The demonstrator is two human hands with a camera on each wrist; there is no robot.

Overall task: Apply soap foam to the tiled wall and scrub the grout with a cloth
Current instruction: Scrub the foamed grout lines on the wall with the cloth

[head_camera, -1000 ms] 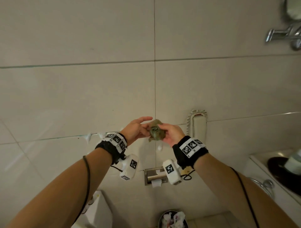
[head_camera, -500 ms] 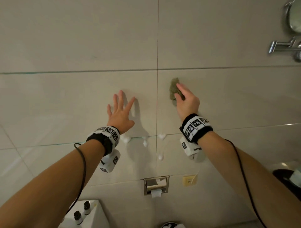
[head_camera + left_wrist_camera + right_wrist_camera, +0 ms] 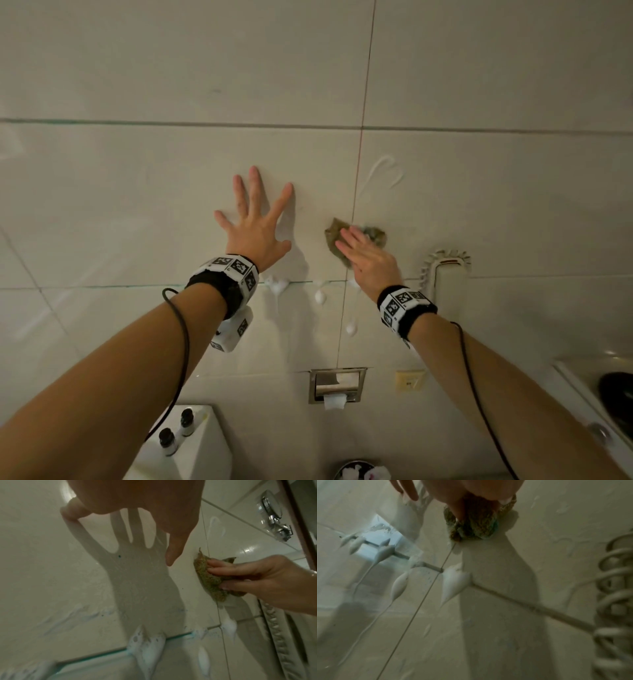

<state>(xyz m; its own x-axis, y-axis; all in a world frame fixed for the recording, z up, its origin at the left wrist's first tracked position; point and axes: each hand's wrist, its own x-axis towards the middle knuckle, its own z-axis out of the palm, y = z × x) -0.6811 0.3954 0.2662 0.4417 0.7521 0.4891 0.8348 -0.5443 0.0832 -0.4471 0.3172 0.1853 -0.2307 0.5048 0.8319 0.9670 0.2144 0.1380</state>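
My left hand (image 3: 255, 219) lies flat on the beige tiled wall (image 3: 137, 188) with its fingers spread, holding nothing. A little to its right, my right hand (image 3: 358, 241) presses a bunched green-brown cloth (image 3: 335, 231) onto the vertical grout line (image 3: 356, 178), with fingers on top and the thumb pinching the fold. In the left wrist view the cloth (image 3: 209, 577) sits under those fingers (image 3: 221, 566). White foam blobs (image 3: 278, 284) cling to the horizontal grout line below the hands, and one blob (image 3: 453, 580) sits at the grout crossing. A thin foam smear (image 3: 387, 171) curves above the cloth.
A wall phone (image 3: 447, 277) with a coiled cord (image 3: 616, 588) hangs just right of my right hand. Below are a toilet-paper holder (image 3: 337, 380), a toilet tank (image 3: 198, 452) with two small bottles, a bin (image 3: 359, 472) and a sink counter (image 3: 582, 387) at the right.
A second ago both hands held the cloth low. The left hand then went flat on the wall. The right hand has wiped the cloth down and left to the grout line, leaving a smear.
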